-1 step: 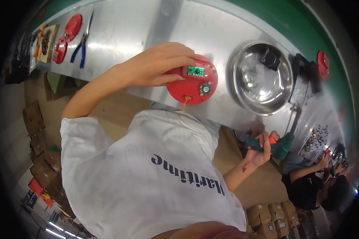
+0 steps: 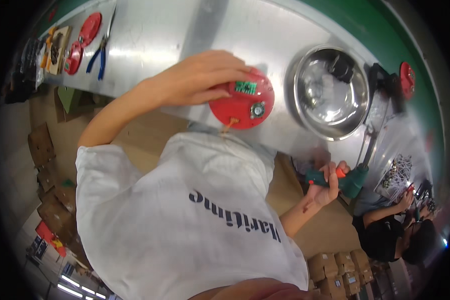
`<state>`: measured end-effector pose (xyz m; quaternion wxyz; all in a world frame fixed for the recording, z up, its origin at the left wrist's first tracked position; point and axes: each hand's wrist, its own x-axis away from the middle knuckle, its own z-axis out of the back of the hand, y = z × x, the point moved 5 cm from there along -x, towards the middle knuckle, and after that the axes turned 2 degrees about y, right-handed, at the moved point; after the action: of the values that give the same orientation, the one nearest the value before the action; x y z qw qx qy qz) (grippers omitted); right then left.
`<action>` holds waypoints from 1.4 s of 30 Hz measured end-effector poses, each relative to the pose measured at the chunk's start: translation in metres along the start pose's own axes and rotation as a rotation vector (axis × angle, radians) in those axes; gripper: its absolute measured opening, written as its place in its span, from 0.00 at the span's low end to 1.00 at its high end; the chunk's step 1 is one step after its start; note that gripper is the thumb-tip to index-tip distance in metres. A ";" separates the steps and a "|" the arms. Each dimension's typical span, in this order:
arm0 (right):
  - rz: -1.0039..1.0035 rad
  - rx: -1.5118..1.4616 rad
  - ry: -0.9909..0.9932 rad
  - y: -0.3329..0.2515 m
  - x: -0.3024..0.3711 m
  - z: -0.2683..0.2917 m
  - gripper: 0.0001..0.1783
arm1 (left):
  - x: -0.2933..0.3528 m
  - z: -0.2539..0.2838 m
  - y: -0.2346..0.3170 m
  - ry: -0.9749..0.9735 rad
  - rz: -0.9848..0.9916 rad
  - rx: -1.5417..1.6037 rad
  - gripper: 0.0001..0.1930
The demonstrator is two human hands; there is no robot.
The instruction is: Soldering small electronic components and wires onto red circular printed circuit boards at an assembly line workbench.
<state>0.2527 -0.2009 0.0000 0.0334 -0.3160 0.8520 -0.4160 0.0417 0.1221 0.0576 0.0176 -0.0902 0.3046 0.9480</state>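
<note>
My left hand point(image 2: 207, 77) is closed on the left side of a round red plastic disc point(image 2: 235, 114) at the table's near edge. Fingers lie over its top and the thumb rests on its face. A small green circuit board point(image 2: 246, 88) and a round metal-centred part point(image 2: 257, 109) are set in the disc. Thin orange wires point(image 2: 227, 128) hang from its near edge. Lower right, my right hand point(image 2: 326, 185) is wrapped round the grip of a dark green power drill point(image 2: 354, 183) with an orange-red trigger. Its long bit points up and away, apart from the disc.
A shiny steel bowl point(image 2: 305, 107) holding a black object stands right of the disc. Blue-handled pliers point(image 2: 102, 57) and red parts point(image 2: 90, 30) lie far left. A co-worker point(image 2: 385, 232) sits at right by a pile of small parts point(image 2: 397, 175). Cardboard boxes point(image 2: 330, 270) are stacked on the floor.
The view has shifted slightly, with the left-hand tools and the bowl a little higher in the picture. Both hands keep their hold on the disc and the power drill.
</note>
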 end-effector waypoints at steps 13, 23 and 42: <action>-0.261 0.317 -0.247 0.055 0.028 -0.077 0.23 | 0.047 -0.046 0.077 0.496 0.317 0.289 0.17; -0.203 0.404 -0.304 0.082 0.015 -0.146 0.28 | 0.039 -0.057 0.065 0.611 0.723 0.837 0.05; -0.177 0.442 -0.364 0.103 0.016 -0.165 0.23 | 0.038 -0.045 0.067 0.435 0.377 0.529 0.05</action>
<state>0.1347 -0.0501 0.0356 0.2173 -0.4435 0.6900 -0.5291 0.0058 0.0406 0.0535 -0.1993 -0.2241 0.5462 0.7821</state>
